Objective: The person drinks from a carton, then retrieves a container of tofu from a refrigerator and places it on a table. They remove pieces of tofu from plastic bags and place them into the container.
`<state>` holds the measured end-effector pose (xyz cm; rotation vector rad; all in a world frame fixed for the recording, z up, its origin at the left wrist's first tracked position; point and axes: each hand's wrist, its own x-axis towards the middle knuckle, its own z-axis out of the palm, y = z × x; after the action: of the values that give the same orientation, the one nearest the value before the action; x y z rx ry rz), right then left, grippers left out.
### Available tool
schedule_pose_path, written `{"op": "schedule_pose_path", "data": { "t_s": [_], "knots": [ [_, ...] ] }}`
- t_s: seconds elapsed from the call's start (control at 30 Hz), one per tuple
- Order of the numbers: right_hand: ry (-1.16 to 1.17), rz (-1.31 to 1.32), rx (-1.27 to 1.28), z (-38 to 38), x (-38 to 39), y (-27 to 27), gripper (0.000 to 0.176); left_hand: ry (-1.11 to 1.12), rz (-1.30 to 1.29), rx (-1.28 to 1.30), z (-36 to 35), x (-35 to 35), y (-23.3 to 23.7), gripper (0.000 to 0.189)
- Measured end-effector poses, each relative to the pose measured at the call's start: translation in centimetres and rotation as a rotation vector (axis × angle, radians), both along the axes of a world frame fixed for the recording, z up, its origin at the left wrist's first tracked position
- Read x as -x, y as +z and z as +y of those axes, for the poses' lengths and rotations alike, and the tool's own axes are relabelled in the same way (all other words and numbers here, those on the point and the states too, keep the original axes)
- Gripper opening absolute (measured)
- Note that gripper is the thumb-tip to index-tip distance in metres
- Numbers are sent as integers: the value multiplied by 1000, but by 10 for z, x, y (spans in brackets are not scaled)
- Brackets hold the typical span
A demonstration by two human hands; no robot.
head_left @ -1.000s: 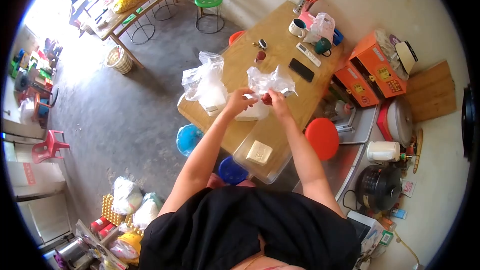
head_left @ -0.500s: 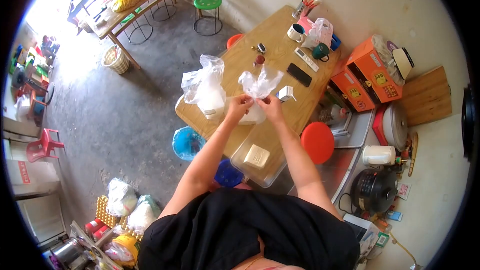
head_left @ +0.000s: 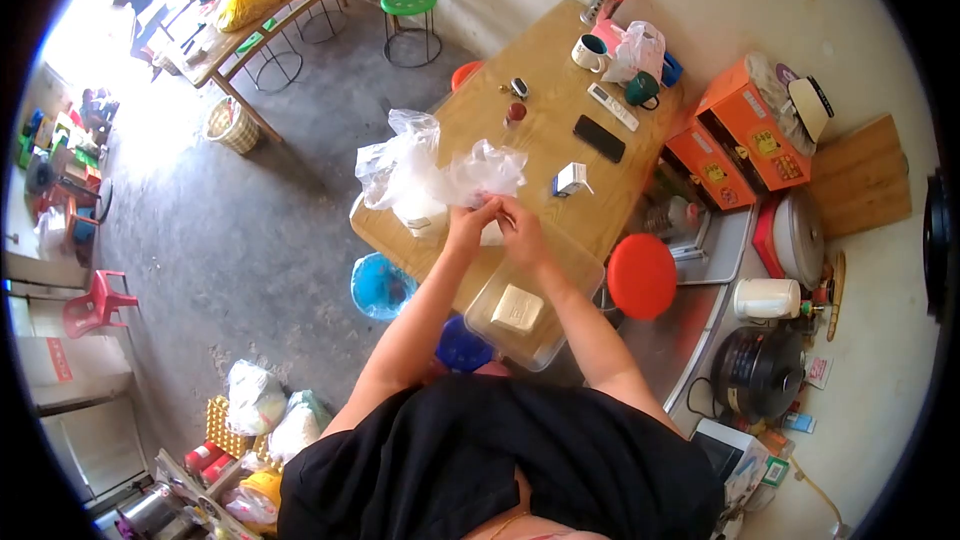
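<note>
My left hand [head_left: 472, 218] and my right hand [head_left: 517, 223] are close together over the near part of the wooden table [head_left: 480, 115]. Both have their fingers pinched on the gathered neck of a thin clear plastic bag [head_left: 488, 168], whose loose top flares out beyond them. What lies in the bag is mostly hidden by my hands. Touching it on the left stands another crumpled white plastic bag [head_left: 400, 165]. Nearer to me, a clear plastic box [head_left: 548, 348] at the table's edge holds a pale stamped block [head_left: 517, 310].
On the table are a small drink carton [head_left: 570, 180], a black phone [head_left: 599, 138], a white remote [head_left: 612, 107], a small red-capped bottle [head_left: 515, 114] and mugs. A red stool [head_left: 642, 276] stands right, a blue-lined bin [head_left: 382, 286] left. Orange boxes [head_left: 762, 125] line the wall.
My hands have moved slightly left and closer together. The bag's loose top has swung left against the other white bag, leaving the drink carton in plain view.
</note>
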<state>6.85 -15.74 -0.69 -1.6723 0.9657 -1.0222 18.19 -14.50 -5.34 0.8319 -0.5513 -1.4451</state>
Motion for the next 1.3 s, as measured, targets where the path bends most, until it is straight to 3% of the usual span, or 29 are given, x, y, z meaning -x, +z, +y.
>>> {"op": "schedule_pose_path", "data": {
  "t_s": [0.07,0.13,0.2,0.23,0.3,0.33,0.4,0.53,0.6,0.73,0.8,0.83,0.9,1.0,1.13,1.3],
  "knots": [
    [25,-16,-156,-7,15,2,18,20,-92,-39,-1,-2,2,21],
    [53,-33,-305,-14,21,8,15,66,-11,-111,-4,5,8,21],
    [-226,54,-219,-15,24,12,16,106,72,-188,-5,8,7,22],
    [-229,55,-221,-17,22,15,16,98,41,-200,-6,6,5,23],
    [-332,111,95,-22,12,25,14,62,-10,-213,-11,1,-3,27],
    [-335,109,89,-28,14,25,14,59,-13,-218,-11,-1,-7,27],
    [-18,280,-14,-45,17,26,20,-57,-74,-169,-12,-4,-10,26],
    [-22,413,24,-71,9,33,21,-32,148,-256,-9,-1,2,26],
    [-12,546,127,-78,4,33,20,-101,-25,-44,-6,1,-1,29],
    [165,414,-67,-77,-3,28,14,37,-264,-162,-7,5,11,29],
    [-83,1,-189,-72,-4,24,8,125,-55,-192,-11,5,13,28],
    [-80,6,-190,-68,-1,23,8,127,-51,-192,-12,4,14,28],
    [-122,253,-8,-52,6,28,6,71,146,-278,-10,-1,14,34],
    [-106,307,93,-33,12,18,5,32,275,-257,-10,-4,-3,37],
    [-112,284,86,-24,14,19,6,22,277,-234,-6,-3,-21,32],
    [-43,485,270,-22,15,27,8,9,296,-250,-7,-1,-32,28]
  ]
}}
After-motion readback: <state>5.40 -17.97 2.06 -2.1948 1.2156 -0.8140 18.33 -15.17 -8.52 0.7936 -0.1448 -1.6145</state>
